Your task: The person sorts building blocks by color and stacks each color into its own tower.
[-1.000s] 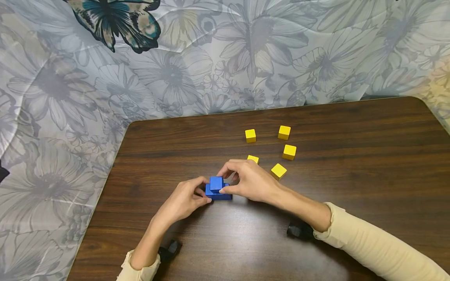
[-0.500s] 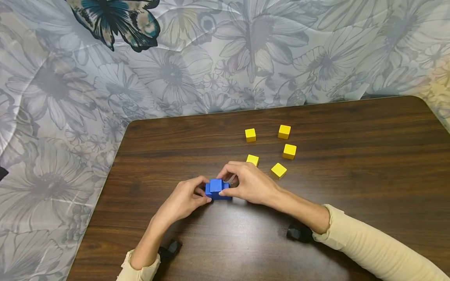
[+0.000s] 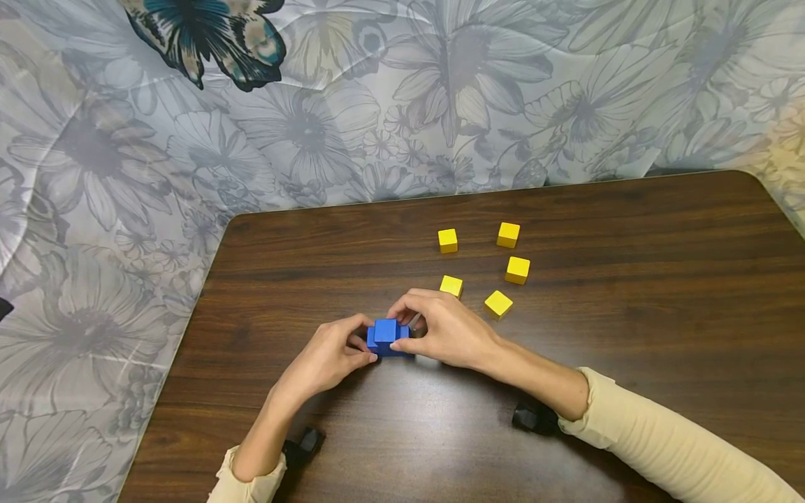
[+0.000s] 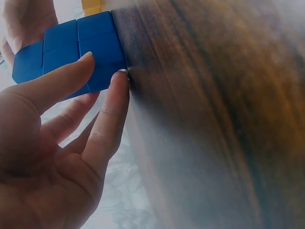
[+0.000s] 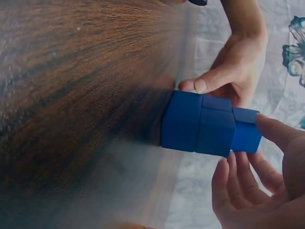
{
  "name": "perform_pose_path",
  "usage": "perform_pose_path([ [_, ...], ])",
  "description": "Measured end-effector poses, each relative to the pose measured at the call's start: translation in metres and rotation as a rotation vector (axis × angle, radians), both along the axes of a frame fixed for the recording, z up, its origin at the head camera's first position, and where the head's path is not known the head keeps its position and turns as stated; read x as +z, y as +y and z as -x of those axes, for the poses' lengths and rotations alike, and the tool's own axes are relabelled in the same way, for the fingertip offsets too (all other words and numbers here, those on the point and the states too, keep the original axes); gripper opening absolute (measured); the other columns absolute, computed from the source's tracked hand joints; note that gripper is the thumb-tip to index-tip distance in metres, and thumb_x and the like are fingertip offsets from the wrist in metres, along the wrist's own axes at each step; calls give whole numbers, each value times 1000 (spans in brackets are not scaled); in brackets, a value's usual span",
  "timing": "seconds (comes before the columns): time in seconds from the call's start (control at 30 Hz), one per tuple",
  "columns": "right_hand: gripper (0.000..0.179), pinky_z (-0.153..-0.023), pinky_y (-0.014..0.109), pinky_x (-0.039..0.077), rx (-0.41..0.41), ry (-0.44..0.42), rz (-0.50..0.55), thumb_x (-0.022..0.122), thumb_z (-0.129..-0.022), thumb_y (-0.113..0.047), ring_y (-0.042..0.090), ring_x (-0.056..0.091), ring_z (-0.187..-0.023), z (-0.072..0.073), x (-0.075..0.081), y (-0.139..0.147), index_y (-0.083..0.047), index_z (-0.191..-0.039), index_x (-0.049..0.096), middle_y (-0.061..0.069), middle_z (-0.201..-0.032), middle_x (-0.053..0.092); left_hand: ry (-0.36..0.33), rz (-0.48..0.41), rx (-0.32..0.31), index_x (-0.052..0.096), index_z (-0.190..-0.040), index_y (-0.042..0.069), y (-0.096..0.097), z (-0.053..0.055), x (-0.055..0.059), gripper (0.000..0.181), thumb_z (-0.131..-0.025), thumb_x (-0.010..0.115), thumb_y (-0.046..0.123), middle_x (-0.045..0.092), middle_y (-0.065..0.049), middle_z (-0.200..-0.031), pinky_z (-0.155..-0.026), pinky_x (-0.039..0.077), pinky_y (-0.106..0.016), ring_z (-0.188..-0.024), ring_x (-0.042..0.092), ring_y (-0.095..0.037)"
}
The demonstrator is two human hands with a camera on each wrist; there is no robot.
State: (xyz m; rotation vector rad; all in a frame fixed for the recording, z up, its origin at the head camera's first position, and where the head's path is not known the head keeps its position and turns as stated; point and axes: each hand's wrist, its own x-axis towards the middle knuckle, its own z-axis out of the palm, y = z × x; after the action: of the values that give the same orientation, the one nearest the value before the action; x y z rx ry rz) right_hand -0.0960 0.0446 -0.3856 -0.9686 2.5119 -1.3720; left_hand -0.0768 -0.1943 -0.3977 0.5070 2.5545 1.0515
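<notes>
A small stack of blue cubes (image 3: 386, 330) stands on the table in the middle of the head view. In the left wrist view, lower blue cubes (image 4: 98, 52) form two layers of two, and a single top cube (image 4: 27, 63) sits on them. My right hand (image 3: 449, 327) pinches that top cube between thumb and fingers, as the right wrist view confirms with the cube (image 5: 245, 137) between them. From the left side, my left hand (image 3: 330, 355) holds the lower cubes, thumb on one face and fingers round the edge. The stack's far side is hidden in the head view.
Several yellow cubes lie loose beyond the right hand, among them one yellow cube (image 3: 451, 286) close to its knuckles and another yellow cube (image 3: 499, 304) above the forearm. The brown wooden table (image 3: 302, 265) ends at a floral cloth (image 3: 352, 126) behind.
The right hand has lowered the top blue cube slightly onto the lower ones. Over the last half second almost nothing moves; the left hand keeps its place.
</notes>
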Motion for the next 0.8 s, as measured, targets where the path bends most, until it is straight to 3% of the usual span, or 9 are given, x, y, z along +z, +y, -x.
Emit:
perform_pose_path([
  [0.27, 45, -77, 28, 56, -11, -2, -34, 86, -80, -25, 12, 64, -96, -3, 1, 6, -11, -118, 67, -2, -110, 66, 16, 51, -7, 58, -130, 11, -5, -2, 8, 58, -79, 85, 9, 62, -3, -115, -74, 56, -24, -91, 67, -13],
  [0.47, 51, -80, 31, 55, -59, 19, 7, 89, -76, -25, 15, 64, -100, -1, 9, 25, -14, -121, 66, -5, -113, 66, 130, 67, 10, 45, -146, 19, -10, -3, 23, 88, -72, 92, 24, 53, -4, -137, -90, 53, -39, -114, 59, -21],
  [0.57, 51, -81, 31, 55, -70, 22, 34, 90, -75, -23, 17, 65, -100, 0, 12, 33, -15, -120, 65, -8, -113, 65, 175, 50, -5, 42, -149, 22, -8, -3, 29, 92, -71, 92, 28, 50, -2, -141, -97, 49, -44, -124, 52, -22],
  [0.8, 51, -82, 28, 55, -76, 53, 30, 89, -75, -20, 11, 64, -100, -3, 16, 45, -16, -120, 65, -8, -115, 64, 252, 133, -37, 36, -151, 34, 3, -7, 38, 100, -69, 92, 41, 41, 10, -148, -103, 44, -49, -136, 42, -17],
])
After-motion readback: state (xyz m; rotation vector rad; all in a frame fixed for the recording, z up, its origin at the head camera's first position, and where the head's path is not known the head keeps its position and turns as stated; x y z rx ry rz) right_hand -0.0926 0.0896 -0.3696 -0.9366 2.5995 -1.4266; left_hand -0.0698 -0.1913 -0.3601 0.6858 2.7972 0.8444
